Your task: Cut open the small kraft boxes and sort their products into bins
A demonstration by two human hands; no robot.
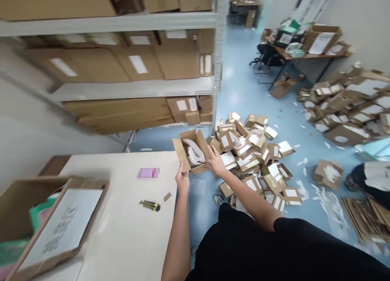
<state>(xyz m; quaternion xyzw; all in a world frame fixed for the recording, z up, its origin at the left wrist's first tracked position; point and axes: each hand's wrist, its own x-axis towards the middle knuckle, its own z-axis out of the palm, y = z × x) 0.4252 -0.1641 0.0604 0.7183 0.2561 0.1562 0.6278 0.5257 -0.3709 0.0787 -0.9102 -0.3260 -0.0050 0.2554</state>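
Between my hands is a small open cardboard box (204,144), its flaps spread, held just past the table's right edge above the floor. White packing paper (195,151) lies curled inside it. My left hand (183,178) grips the near left flap, thumb on top. On the right side of the box, my right hand (215,161) holds the wall with its fingers along the outside. A yellow and black utility knife (150,205) lies on the white table (122,240), near a small brown cardboard scrap (167,197) and a blurred-out pink item (148,173).
A heap of small cardboard boxes (256,151) covers the floor at right. Shelving (137,90) with cartons stands ahead. A large labelled carton (61,224) sits at the table's left. Flattened cardboard (362,220) and another person's dark-clothed leg (368,181) are far right.
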